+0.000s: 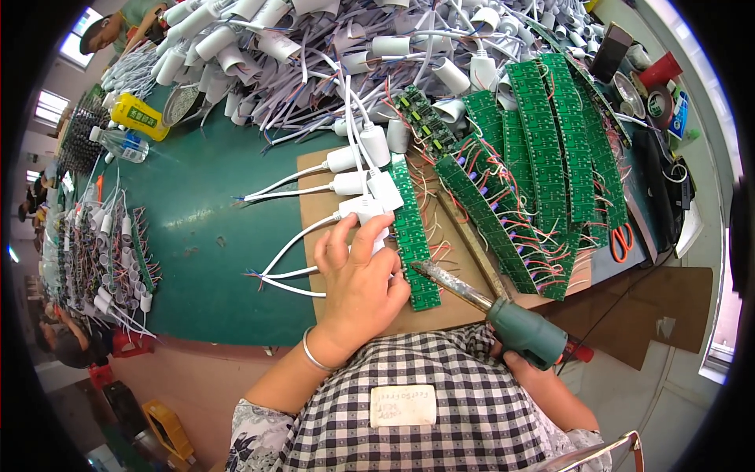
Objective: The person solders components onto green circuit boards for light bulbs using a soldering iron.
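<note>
My left hand lies over a row of white plastic lamp holders with white cables. Its fingers bend round one white holder and press it beside a narrow green circuit-board strip. Part of that holder is hidden under the fingers. In my right hand is a soldering iron with a dark green body, its fingers partly hidden behind it. The iron's metal tip points left and meets, or nearly meets, the lower part of the strip. Brown board lies beneath the work.
White lamp holders with cables are heaped at the back. Green circuit boards with red and white wires lie at right, near orange-handled scissors. A yellow bottle and a clear bottle stand at left. Other people sit further left.
</note>
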The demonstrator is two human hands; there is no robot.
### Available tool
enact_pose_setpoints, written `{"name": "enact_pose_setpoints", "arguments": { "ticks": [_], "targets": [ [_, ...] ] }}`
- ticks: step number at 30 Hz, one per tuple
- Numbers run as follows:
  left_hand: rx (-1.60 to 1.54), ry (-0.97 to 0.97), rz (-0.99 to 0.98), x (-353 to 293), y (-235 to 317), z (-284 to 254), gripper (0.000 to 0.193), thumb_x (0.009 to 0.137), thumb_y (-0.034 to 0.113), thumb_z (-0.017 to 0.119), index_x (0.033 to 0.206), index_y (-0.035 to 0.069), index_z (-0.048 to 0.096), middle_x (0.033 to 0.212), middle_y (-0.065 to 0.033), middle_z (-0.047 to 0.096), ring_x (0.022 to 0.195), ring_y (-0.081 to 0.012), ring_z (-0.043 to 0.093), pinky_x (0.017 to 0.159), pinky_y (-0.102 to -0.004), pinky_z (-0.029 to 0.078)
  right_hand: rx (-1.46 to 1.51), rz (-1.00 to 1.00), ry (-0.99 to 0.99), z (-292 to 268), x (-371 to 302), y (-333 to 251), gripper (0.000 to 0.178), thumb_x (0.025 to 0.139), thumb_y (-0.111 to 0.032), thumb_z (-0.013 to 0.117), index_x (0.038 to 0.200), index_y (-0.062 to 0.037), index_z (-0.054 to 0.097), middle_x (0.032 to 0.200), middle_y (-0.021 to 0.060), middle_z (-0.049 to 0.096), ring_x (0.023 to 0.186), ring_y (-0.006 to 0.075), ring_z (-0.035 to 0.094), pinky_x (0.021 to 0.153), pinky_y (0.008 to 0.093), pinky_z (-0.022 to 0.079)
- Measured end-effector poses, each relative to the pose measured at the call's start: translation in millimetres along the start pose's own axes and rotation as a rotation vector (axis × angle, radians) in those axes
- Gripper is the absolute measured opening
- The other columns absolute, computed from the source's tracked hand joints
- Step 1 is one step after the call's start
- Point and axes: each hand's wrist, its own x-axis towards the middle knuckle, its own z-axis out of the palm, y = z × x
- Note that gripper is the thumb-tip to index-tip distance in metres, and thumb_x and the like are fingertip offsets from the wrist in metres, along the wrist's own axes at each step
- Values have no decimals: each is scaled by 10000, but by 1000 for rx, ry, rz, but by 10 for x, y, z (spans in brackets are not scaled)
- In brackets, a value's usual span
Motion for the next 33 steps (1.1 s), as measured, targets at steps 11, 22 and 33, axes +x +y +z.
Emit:
{"name": "enact_pose_setpoints", "arguments": {
  "ticks": [11,22,33],
  "targets": [
    [-10,-1,-5,-8,-17,0,109,606,86,641,651,98,542,1289,-56,461,1221,-366,317,1004,-501,207,-248,140,40,-18,-90,113,397,738,-105,695,1105,7,596,1041,129,652,982,275,616,907,354,445],
    [-15,-15,-3,-11,-28,7,110,605,82,641,657,94,545,1293,-49,456,1221,-367,317,993,-508,211,-545,-248,-14,-20,20,28,416,727,-79,715,1106,11,568,968,117,642,876,230,632,810,324,487],
    [-11,-13,4,-20,-29,7,100,620,84,638,664,93,548,1304,-52,437,1224,-368,316,992,-510,214,407,-122,201,388,319,-179,841,794,-418,680,1405,-63,223,1065,143,596,1014,241,578,985,498,422]
  ]
}}
